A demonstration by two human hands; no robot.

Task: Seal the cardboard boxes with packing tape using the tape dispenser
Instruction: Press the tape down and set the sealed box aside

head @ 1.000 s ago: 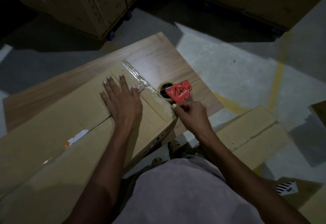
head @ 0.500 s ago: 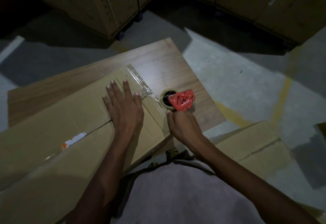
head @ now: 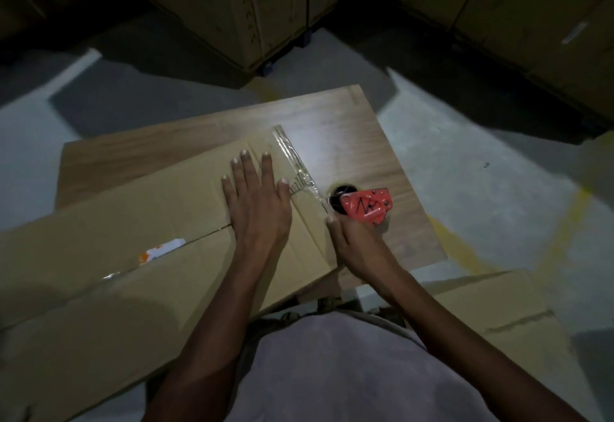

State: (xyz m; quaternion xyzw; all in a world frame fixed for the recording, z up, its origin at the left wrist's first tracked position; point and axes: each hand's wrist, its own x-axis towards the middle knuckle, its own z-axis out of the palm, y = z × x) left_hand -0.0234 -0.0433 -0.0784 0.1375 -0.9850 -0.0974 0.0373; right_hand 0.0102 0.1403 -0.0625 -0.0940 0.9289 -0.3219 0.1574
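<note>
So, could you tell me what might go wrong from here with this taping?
1. The tape along the box end looks wrinkled and bunched near the left hand, so it may seal poorly.
2. The right hand holds the dispenser right at the box corner; the strip could tear unevenly or twist there.
3. The box overhangs the table toward the person, so it might shift or tip under pressure.

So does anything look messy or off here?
Yes: the clear tape along the box end is wrinkled and bunched, not flat, and a torn white-orange label scrap sits by the seam.
</note>
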